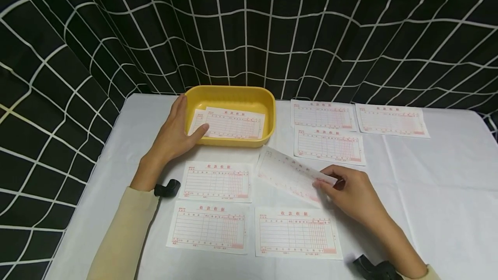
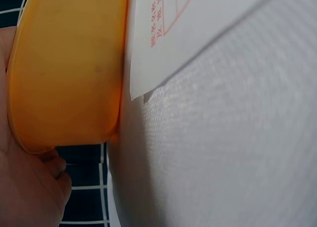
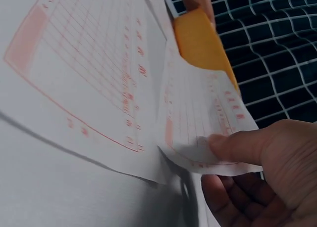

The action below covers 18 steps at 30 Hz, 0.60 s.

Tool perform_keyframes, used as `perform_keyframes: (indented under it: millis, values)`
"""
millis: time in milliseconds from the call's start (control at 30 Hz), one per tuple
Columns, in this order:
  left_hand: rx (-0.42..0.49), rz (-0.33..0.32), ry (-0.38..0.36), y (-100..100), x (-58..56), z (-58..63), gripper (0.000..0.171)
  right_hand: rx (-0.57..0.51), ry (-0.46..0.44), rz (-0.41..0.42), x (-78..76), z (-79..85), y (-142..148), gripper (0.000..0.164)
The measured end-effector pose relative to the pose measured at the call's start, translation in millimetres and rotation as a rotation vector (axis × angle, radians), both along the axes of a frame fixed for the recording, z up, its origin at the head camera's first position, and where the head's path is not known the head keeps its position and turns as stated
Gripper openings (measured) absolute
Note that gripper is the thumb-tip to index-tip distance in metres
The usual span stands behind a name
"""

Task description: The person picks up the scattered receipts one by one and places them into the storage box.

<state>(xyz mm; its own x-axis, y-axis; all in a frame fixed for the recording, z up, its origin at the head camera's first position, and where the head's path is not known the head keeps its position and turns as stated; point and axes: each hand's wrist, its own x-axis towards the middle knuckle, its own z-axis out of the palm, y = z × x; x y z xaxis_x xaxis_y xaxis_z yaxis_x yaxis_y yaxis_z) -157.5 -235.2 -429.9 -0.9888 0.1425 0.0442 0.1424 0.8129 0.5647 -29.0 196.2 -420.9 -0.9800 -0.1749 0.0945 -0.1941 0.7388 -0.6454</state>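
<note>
In the head view my left hand [image 1: 171, 135] grips the left end of a yellow plastic basin [image 1: 237, 142], its thumb hooked over the front rim and its fingers along the outer side. Two overlapping receipt slips [image 1: 233, 122] with red print lie inside the basin. My right hand [image 1: 355, 191] pinches another receipt slip [image 1: 288, 171] by its right edge between thumb and fingers. That slip is tilted, its right end raised and its far corner close to the basin's front right. The right wrist view shows the thumb [image 3: 237, 147] flat on the slip's printed face.
Three printed slips lie on the white tablecloth [image 1: 428, 176] near me, one of them [image 1: 297, 233] just in front of the right hand. Three more, including one at the far right [image 1: 392, 120], lie right of the basin. A black curtain with white grid lines [image 1: 256, 29] stands behind the table.
</note>
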Motion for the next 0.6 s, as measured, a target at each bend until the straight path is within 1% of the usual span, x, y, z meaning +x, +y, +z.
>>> perform_keyframes:
  millis: [133,267,433,533,600]
  values:
    - [0.004,-0.003,-0.002,-1.0,1.2,0.8,0.106,-0.034,-0.021,0.019,-3.4,4.4,2.3,0.008]
    - [0.009,-0.005,0.001,-1.9,2.2,1.4,0.105,-0.048,-0.033,0.032,-7.3,10.0,4.3,0.013]
    - [0.012,-0.001,0.000,-1.4,1.6,0.8,0.106,-0.044,-0.056,0.011,-12.0,14.0,6.6,0.011]
    - [0.008,0.002,-0.007,-0.4,0.6,0.4,0.106,-0.062,-0.054,-0.004,-15.5,16.1,9.4,0.010]
    - [0.008,0.002,-0.010,0.0,0.0,0.4,0.106,-0.081,-0.077,-0.015,-17.5,19.0,11.7,0.011]
